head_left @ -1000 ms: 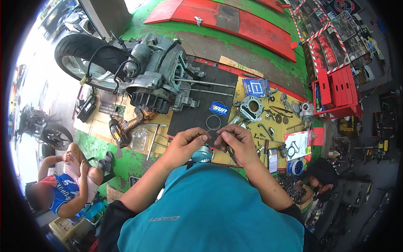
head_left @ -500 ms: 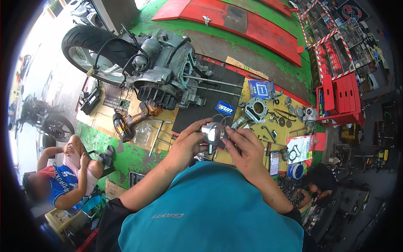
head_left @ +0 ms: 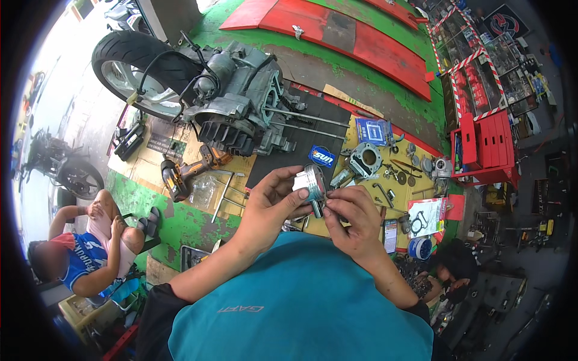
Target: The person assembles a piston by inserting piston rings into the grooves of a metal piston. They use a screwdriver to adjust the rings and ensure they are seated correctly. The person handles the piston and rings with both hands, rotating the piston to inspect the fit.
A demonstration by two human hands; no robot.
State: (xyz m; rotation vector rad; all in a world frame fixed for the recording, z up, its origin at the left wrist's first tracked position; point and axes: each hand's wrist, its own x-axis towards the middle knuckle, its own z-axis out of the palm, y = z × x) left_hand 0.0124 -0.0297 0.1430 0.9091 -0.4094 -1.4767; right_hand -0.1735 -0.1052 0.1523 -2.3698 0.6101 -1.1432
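A shiny silver piston (head_left: 309,182) is held up in front of my chest, tilted, its grooved ring area turned to the right. My left hand (head_left: 270,201) is closed around its left side, the thumb lying across the front. From the lower side of the piston a short metal pin (head_left: 317,209) sticks out. My right hand (head_left: 355,218) pinches close to the piston's lower right edge; its fingertips hide whatever may be between them. Beyond the hands lie a blue card (head_left: 322,156) and a metal cylinder block (head_left: 365,159).
An engine (head_left: 232,99) with long studs and a rear wheel (head_left: 141,69) stands at the far left. A cordless power tool (head_left: 188,173) and T-handle wrench (head_left: 221,195) lie on cardboard. Gaskets (head_left: 421,218) and a phone (head_left: 391,234) lie right. People sit at left (head_left: 93,256) and lower right (head_left: 454,265).
The piston has been turned, so its grooved side now shows. My left thumb has come across its front, and my right fingers have moved down to its lower right edge.
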